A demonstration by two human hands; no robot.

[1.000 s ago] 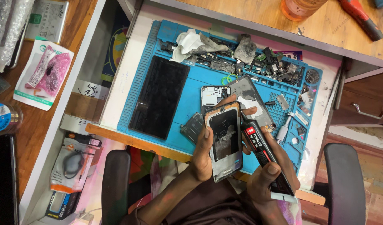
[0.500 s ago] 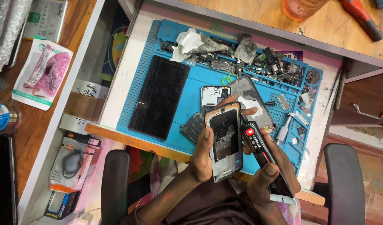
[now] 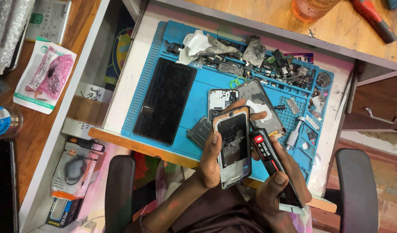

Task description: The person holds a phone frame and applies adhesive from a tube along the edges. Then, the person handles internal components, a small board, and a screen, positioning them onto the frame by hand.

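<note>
From the head camera, the left hand [image 3: 211,162] has its grip clamped around an opened phone frame [image 3: 233,146], thumb on the near edge and fingers wrapped behind it, holding it tilted just above the near part of the blue work mat [image 3: 215,86]. The right hand [image 3: 282,185] has its grip closed on a black glue tube with a red label [image 3: 272,162], whose tip touches the frame's right edge. On the mat, a large dark screen panel [image 3: 166,99] lies flat to the left, well apart from the hands. A second phone body [image 3: 220,98] and a grey back plate [image 3: 261,103] lie just behind the held frame. Small parts and a crumpled white cloth [image 3: 196,45] crowd the mat's far edge. The mat rests on a white surface [image 3: 133,77].
</note>
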